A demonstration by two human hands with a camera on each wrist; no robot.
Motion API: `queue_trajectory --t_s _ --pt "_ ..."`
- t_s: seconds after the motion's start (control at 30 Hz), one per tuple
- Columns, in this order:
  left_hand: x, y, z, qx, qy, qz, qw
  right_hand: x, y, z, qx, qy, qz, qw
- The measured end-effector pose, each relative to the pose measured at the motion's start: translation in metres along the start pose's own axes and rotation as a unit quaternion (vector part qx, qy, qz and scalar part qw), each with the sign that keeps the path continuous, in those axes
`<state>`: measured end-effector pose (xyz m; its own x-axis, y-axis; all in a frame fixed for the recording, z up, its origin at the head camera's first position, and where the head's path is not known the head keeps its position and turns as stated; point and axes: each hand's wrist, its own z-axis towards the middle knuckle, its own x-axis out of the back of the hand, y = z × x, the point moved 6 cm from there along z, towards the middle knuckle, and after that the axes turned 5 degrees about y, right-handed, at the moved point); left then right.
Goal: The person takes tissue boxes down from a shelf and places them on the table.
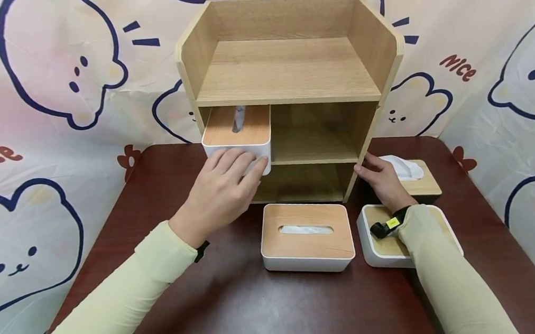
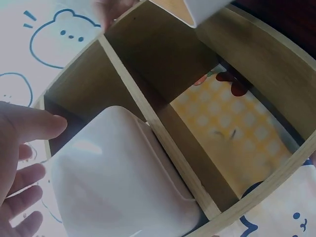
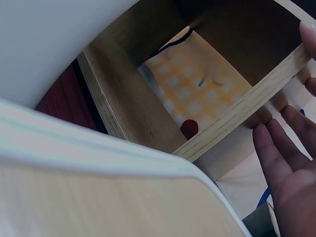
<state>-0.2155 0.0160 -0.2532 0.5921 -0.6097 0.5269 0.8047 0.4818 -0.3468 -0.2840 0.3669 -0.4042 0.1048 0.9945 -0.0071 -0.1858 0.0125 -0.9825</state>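
A white tissue box with a wood-look lid (image 1: 256, 128) sits at the left of the wooden shelf's (image 1: 288, 72) middle compartment, its front end jutting out. My left hand (image 1: 224, 189) rests on the box's front; in the left wrist view the thumb and fingers (image 2: 24, 197) are spread beside its white body (image 2: 113, 173). My right hand (image 1: 385, 178) touches the shelf's right side low down, its thumb by the front edge. Seen from the right wrist, the fingers (image 3: 276, 153) lie fairly straight against the side panel.
A second white tissue box (image 1: 307, 238) stands on the dark red table (image 1: 261, 316) before the shelf. To its right, another white-rimmed box (image 1: 377, 216) lies under my right wrist. A dark box with a wooden lid and a tissue (image 1: 426, 179) stands behind that.
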Motion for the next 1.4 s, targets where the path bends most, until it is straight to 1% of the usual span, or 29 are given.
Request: queue_trajectory --t_s 0.07,0.13,0.4,0.53,0.57,0.73,0.8,0.9,1.0,1.1,1.27,1.4 --pt "-0.001 0.001 0.002 -0.008 0.006 0.013 0.9999 0.001 -0.001 0.0 0.001 0.0 -0.001 1.0" --pt "-0.003 0.001 0.004 -0.008 0.002 0.021 0.9998 0.002 -0.002 0.0 0.001 0.0 -0.002 1.0" --pt "-0.009 0.0 0.005 -0.004 -0.045 0.057 0.9974 -0.001 -0.001 -0.002 -0.017 -0.003 0.016 1.0" --pt "-0.018 0.001 0.014 -0.004 -0.057 0.072 0.9958 0.006 -0.004 -0.002 -0.006 0.004 0.022 1.0" --pt "-0.019 0.001 0.015 -0.002 -0.06 0.074 0.9954 0.006 -0.004 -0.001 0.001 0.003 0.029 1.0" --pt "-0.02 -0.003 0.013 0.02 -0.065 0.082 0.9943 0.0 0.001 0.002 0.02 -0.002 0.026 0.999" --pt "-0.022 -0.004 0.012 0.029 -0.065 0.083 0.994 0.0 0.002 0.002 0.014 -0.004 0.01 1.0" --pt "-0.028 -0.005 0.015 0.034 -0.068 0.09 0.993 0.005 -0.001 0.001 0.014 -0.002 0.004 1.0" --pt "-0.03 -0.007 0.012 0.044 -0.078 0.106 0.9903 0.001 -0.003 0.003 0.012 -0.007 -0.006 1.0" --pt "-0.034 -0.009 0.009 0.051 -0.09 0.123 0.987 0.0 -0.003 0.005 0.014 -0.01 -0.003 1.0" --pt "-0.041 -0.011 0.011 0.055 -0.107 0.147 0.9818 0.001 -0.002 0.003 0.02 -0.005 0.003 1.0" --pt "-0.049 -0.011 0.013 0.059 -0.12 0.151 0.9794 0.004 -0.001 -0.001 0.02 0.001 0.015 1.0"
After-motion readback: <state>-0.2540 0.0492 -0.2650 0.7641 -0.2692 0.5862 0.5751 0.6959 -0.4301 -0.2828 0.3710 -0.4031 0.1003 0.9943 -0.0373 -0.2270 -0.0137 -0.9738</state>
